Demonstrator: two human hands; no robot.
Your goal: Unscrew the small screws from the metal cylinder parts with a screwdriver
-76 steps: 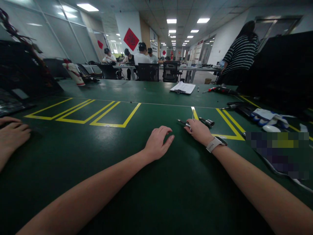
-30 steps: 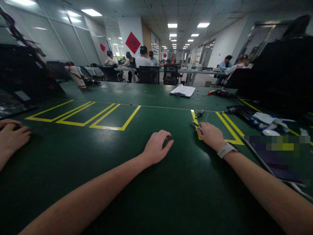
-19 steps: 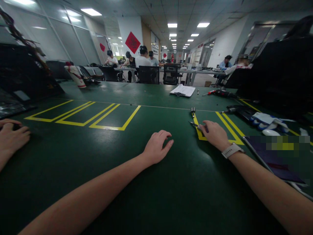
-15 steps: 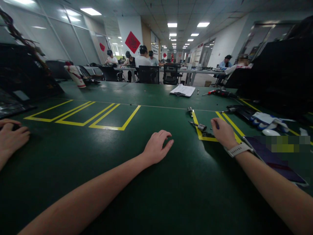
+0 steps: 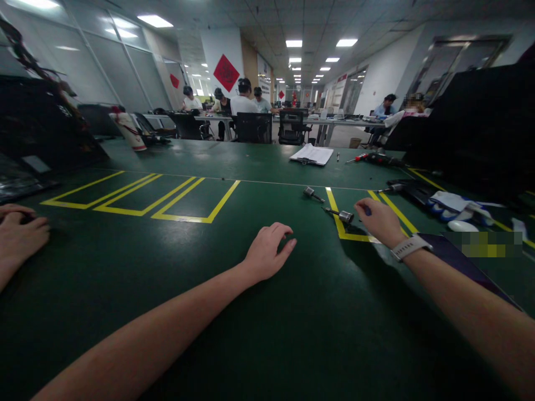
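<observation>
My left hand (image 5: 270, 252) rests on the green tabletop (image 5: 267, 317), fingers loosely bent and thumb apart, with nothing in it. Over the yellow-taped box at the right is my right hand (image 5: 378, 221), wearing a pale watch (image 5: 410, 247). Its fingers are curled together; a small dark spot shows between them, and I cannot make out what it is. Just left of it lies a metal cylinder with a thin shank (image 5: 340, 215), like a drill chuck, across the yellow tape (image 5: 334, 207). A similar metal cylinder with a shank (image 5: 312, 193) lies farther left, its shank pointing right.
Another person's hand (image 5: 23, 231) holds something dark at the left edge. Right of me are a dark tablet-like panel (image 5: 455, 259), a white mouse-like object (image 5: 462, 226), gloves (image 5: 453, 205) and a red-black tool (image 5: 380, 160). A clipboard with papers (image 5: 312, 154) lies at the back.
The farther metal cylinder has shifted left and turned, with its shank now pointing right. My right hand has moved slightly left. My left hand has stayed put.
</observation>
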